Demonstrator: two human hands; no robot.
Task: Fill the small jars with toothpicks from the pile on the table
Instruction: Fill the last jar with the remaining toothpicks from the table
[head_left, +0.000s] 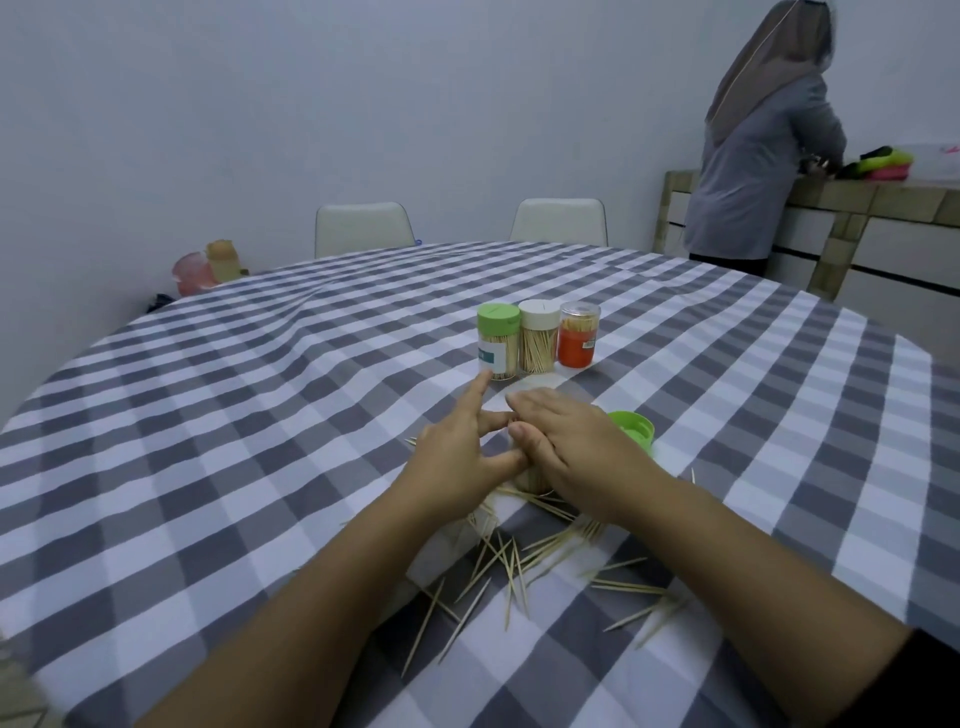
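Checked tablecloth (208, 441): left hand (457, 467) steadying, right hand (576, 441) flat-fingered over open jar (535, 478) to settle toothpicks (498, 566); lid (631, 428) off beside.

Both forearms reach forward from the lower edge of view, converging toward the centre. Left hand (457, 457): palm turned inward, index finger extended straight ahead, thumb stretched toward the right hand, the other fingers partly hidden. Right hand (576, 447): back up, fingers straight and together, laid flat and angled left, its thumb meeting the left thumb tip. Bare wrists; a dark sleeve edge shows at the right elbow.
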